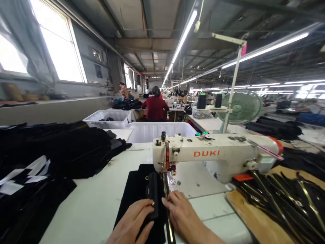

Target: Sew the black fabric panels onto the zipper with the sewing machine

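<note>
Black fabric piece [142, 196] lies on the white tabletop [101, 200] under the needle of the DUKI sewing machine [215, 154], both hands pressing it flat: left hand [132, 222] and right hand [184, 215] rest open-fingered, clasping nothing. Zippers [284, 200] crowd the right; dark cloth piles [50, 152] fill the left.
</note>
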The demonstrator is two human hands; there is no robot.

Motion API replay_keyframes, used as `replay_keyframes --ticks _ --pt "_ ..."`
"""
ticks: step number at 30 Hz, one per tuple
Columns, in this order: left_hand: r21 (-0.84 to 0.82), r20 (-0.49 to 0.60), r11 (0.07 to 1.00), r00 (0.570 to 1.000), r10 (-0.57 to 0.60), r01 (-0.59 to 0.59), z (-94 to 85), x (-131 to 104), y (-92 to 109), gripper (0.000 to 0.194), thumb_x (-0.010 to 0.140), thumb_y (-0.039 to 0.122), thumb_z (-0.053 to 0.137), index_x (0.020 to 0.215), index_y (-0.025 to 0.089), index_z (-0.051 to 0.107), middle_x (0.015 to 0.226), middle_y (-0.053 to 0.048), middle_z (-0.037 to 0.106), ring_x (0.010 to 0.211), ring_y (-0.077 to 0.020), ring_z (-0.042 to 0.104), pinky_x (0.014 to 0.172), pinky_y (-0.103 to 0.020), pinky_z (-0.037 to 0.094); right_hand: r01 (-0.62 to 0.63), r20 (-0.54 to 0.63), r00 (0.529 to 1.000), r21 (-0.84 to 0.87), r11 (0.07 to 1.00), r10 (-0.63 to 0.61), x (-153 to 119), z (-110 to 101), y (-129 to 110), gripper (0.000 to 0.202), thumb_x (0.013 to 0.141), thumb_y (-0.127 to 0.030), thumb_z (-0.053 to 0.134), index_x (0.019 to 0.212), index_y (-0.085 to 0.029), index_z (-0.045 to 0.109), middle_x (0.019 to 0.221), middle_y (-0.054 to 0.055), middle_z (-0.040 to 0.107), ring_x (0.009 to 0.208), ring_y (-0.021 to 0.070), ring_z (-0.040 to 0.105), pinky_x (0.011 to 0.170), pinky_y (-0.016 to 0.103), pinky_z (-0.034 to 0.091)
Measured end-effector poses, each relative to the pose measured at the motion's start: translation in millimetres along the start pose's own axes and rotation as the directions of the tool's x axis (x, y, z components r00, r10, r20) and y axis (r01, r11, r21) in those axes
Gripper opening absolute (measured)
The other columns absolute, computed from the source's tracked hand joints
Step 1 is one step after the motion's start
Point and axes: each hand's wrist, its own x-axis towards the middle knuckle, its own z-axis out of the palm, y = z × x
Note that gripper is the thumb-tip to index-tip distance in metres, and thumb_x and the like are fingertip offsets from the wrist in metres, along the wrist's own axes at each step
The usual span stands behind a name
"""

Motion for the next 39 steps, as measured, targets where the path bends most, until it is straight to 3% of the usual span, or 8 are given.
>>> replay_keyframes --ticks 3,7,13,23,25,28,32,39 --pt "0.03 0.035 0.991 0.991 0.128 -0.13 19.6 26.8 -4.8 0.039 0.096 0.029 0.059 0.134 0.026 0.056 0.133 -0.004 0.062 0.119 -0.0211 0.062 0.103 -0.03 0.048 -0.016 0.044 0.999 0.044 0.999 0.014 -5.7 -4.3 0.7 0.051 0.085 -0.001 0.047 0.131 -0.02 0.056 0.108 0.008 0.059 0.103 0.0259 0.05 0.092 0.04 0.048" --pt "0.023 0.152 0.992 0.981 0.118 -0.123 29.6 20.5 -11.9 0.05 0.099 0.03 0.057 0.147 0.029 0.044 0.144 -0.004 0.054 0.13 -0.0231 0.053 0.105 -0.036 0.045 -0.036 0.115 0.993 0.157 0.987 0.018 -18.6 -12.9 1.7 0.057 0.08 -0.003 0.049 0.133 -0.023 0.054 0.118 0.007 0.057 0.111 0.0246 0.047 0.101 0.038 0.044" --pt "0.005 0.185 0.989 0.972 0.147 -0.151 26.2 11.4 -12.0 0.052 0.1 0.026 0.053 0.15 0.032 0.041 0.149 -0.002 0.048 0.133 -0.0241 0.049 0.106 -0.037 0.044 -0.029 0.114 0.994 0.214 0.976 0.005 -34.1 -13.3 -4.7 0.06 0.074 -0.005 0.049 0.133 -0.018 0.055 0.121 0.009 0.059 0.113 0.0255 0.05 0.116 0.046 0.03" --pt "-0.061 0.249 0.97 0.938 0.241 -0.233 15.5 25.5 0.7 0.06 0.091 0.007 0.048 0.146 0.03 0.046 0.149 -0.003 0.047 0.138 -0.0248 0.042 0.114 -0.046 0.033 0.109 -0.038 0.994 0.179 0.978 -0.104 -53.9 -5.0 -8.3 0.06 0.072 -0.003 0.05 0.13 -0.017 0.057 0.109 0.01 0.062 0.107 0.0248 0.055 0.113 0.048 0.036" --pt "-0.054 0.242 0.973 0.942 0.233 -0.226 10.9 26.5 5.5 0.06 0.091 0.012 0.054 0.148 0.029 0.044 0.15 -0.003 0.046 0.137 -0.0254 0.044 0.113 -0.046 0.034 0.114 -0.003 0.993 0.207 0.972 -0.116 -49.1 -10.8 -4.0 0.054 0.071 -0.004 0.052 0.121 -0.021 0.064 0.103 0.007 0.064 0.1 0.0237 0.058 0.105 0.043 0.045" --pt "-0.071 0.245 0.974 0.943 0.227 -0.216 2.4 30.1 13.5 0.068 0.09 0.019 0.063 0.152 0.03 0.037 0.149 -0.001 0.047 0.134 -0.0262 0.047 0.114 -0.046 0.034 -0.008 0.062 0.998 0.285 0.958 -0.01 -29.2 -25.0 7.2 0.045 0.076 -0.004 0.051 0.111 -0.026 0.068 0.098 0.004 0.064 0.091 0.0189 0.061 0.087 0.03 0.053" --pt "-0.071 0.269 0.965 0.927 0.261 -0.251 -2.6 40.5 17.1 0.07 0.092 0.026 0.067 0.153 0.028 0.034 0.145 -0.001 0.051 0.132 -0.0266 0.05 0.115 -0.045 0.034 -0.061 0.009 0.998 0.193 0.979 0.06 8.8 -31.0 29.5 0.057 0.083 0.0 0.047 0.134 -0.024 0.056 0.124 0.009 0.058 0.113 0.0219 0.054 0.101 0.038 0.046" --pt "-0.129 0.319 0.926 0.869 0.378 -0.355 28.7 49.6 -13.3 0.053 0.101 0.011 0.052 0.149 0.031 0.04 0.137 0.003 0.059 0.126 -0.0194 0.056 0.116 -0.038 0.03 0.035 0.201 0.978 0.108 0.993 -0.057 33.4 -19.6 47.5 0.061 0.082 -0.001 0.051 0.137 -0.024 0.053 0.125 0.005 0.059 0.118 0.0226 0.051 0.11 0.038 0.039"
